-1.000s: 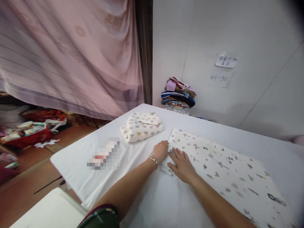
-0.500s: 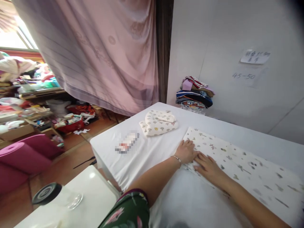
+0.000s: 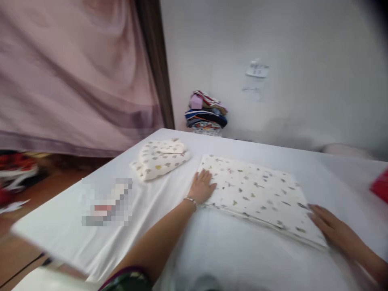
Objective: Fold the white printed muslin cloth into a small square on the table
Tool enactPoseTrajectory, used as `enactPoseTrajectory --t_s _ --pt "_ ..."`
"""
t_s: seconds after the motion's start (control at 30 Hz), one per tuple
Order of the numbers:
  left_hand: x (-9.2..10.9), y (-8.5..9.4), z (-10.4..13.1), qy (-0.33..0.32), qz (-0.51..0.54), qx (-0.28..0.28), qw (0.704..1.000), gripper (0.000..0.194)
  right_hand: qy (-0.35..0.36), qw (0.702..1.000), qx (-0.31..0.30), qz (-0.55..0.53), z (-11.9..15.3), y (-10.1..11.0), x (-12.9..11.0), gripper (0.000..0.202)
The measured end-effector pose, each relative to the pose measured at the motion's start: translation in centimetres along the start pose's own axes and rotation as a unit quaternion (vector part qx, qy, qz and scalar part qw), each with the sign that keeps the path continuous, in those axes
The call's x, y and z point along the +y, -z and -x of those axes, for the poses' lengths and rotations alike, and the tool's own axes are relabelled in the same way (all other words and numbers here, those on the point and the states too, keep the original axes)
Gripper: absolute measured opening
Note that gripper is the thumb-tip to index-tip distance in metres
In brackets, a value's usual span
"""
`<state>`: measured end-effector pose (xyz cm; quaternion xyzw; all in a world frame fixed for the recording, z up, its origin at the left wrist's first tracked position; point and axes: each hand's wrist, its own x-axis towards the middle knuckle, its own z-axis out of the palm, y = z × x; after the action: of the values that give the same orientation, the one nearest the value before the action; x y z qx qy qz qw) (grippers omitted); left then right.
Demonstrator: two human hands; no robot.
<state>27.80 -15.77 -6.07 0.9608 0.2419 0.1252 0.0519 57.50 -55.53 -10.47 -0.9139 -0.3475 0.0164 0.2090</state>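
A folded white cloth with a small plant print (image 3: pixel 251 190) lies flat on the white-covered table (image 3: pixel 236 250). My left hand (image 3: pixel 202 186) rests on its left edge, fingers stretched out. At the cloth's right end is my right hand (image 3: pixel 329 223), its fingers extended along the edge and somewhat blurred. Neither hand grasps anything. Further left on the table sits a folded cream garment with a mushroom-like print (image 3: pixel 163 157).
A pixelated object (image 3: pixel 107 204) lies on the table's left part. Behind the table rises a stack of folded clothes (image 3: pixel 206 113) by the wall. A pink curtain (image 3: pixel 75 72) hangs at left. Something red (image 3: pixel 380 186) shows at the right edge.
My right hand has moved from beside my left hand to the cloth's right end. The view has turned right, and the whole folded cloth now shows.
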Motion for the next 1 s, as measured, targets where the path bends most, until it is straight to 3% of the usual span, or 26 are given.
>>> enactPoseTrajectory --t_s 0.1,0.2,0.33,0.53,0.8,1.0 --pt "-0.2 0.1 -0.4 -0.005 -0.019 0.007 1.0 0.048 -0.081 0.994 0.036 -0.06 -1.2 2.2 -3.4 0.056" --pt "-0.2 0.2 -0.6 -0.01 -0.035 0.01 0.999 0.05 -0.149 0.978 0.05 -0.139 -3.9 3.5 -5.6 0.035" --pt "-0.2 0.2 -0.7 -0.007 -0.044 0.009 0.999 0.051 -0.2 0.96 0.043 -0.193 -7.8 3.5 -6.5 0.025" --pt "-0.6 -0.3 -0.8 -0.011 -0.063 0.019 0.998 0.053 -0.297 0.922 -0.016 -0.246 -12.5 3.0 -7.0 0.023" --pt "-0.4 0.2 -0.8 -0.007 -0.078 0.014 0.997 0.054 -0.324 0.918 -0.034 -0.225 -16.3 3.0 -8.2 0.026" --pt "-0.5 0.0 -0.8 -0.011 -0.084 0.02 0.996 0.053 -0.296 0.941 0.01 -0.164 -17.9 1.8 -7.3 0.023"
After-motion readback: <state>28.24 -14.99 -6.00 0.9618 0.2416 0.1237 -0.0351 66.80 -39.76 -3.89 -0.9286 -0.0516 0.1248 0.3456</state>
